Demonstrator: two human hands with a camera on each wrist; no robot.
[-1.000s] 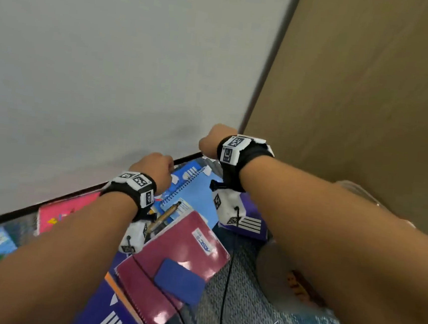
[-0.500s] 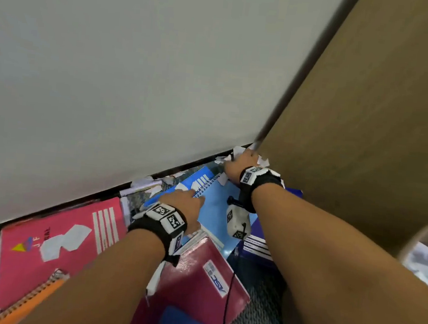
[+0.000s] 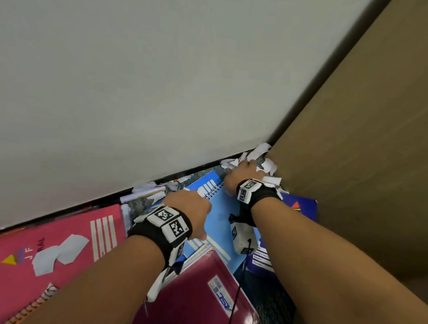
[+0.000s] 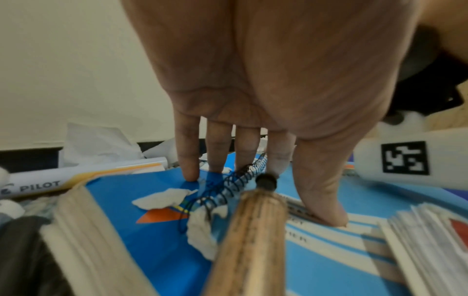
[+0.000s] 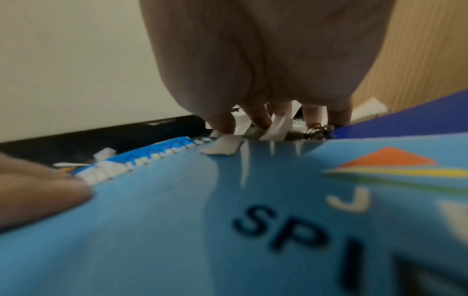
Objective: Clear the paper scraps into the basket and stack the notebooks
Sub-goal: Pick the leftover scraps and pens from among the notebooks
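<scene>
L hand (image 4: 253,100), fingers straight, presses blue spiral notebook (image 3: 224,223). R hand (image 3: 242,173) reaches into far-right corner among paper scraps (image 3: 259,150); grip on scraps can't be told.

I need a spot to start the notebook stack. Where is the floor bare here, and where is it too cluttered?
Bare carpet shows only right of the maroon notebook, beside the right forearm. The corner is crowded: paper scraps ring the right hand, and the left hand presses the blue spiral notebook. The pink notebook carries scraps too.
</scene>
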